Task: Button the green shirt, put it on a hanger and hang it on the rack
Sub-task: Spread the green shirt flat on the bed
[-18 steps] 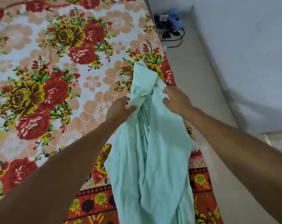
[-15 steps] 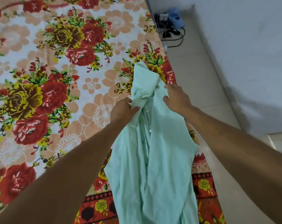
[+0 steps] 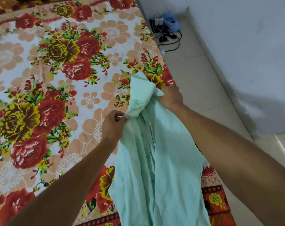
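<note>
The pale green shirt point(image 3: 163, 168) hangs lengthwise over the near right corner of the bed, its collar end up and its front placket with small buttons showing down the middle. My left hand point(image 3: 114, 124) pinches the shirt's upper left edge near the collar between thumb and fingers. My right hand point(image 3: 171, 97) grips the upper right edge of the collar, fingers curled into the cloth. The crumpled collar flap point(image 3: 141, 90) stands up between both hands. No hanger or rack is in view.
The bed carries a floral sheet point(image 3: 57, 79) with red and yellow roses. To the right runs a strip of pale tiled floor point(image 3: 200, 95) beside a grey wall point(image 3: 244, 54). A power strip, black cables and a blue cloth point(image 3: 167, 28) lie in the far corner.
Both hands have shifted their hold on the collar: the right hand moved up and over the right edge, the left hand now pinches the left edge. The collar flap is more bunched.
</note>
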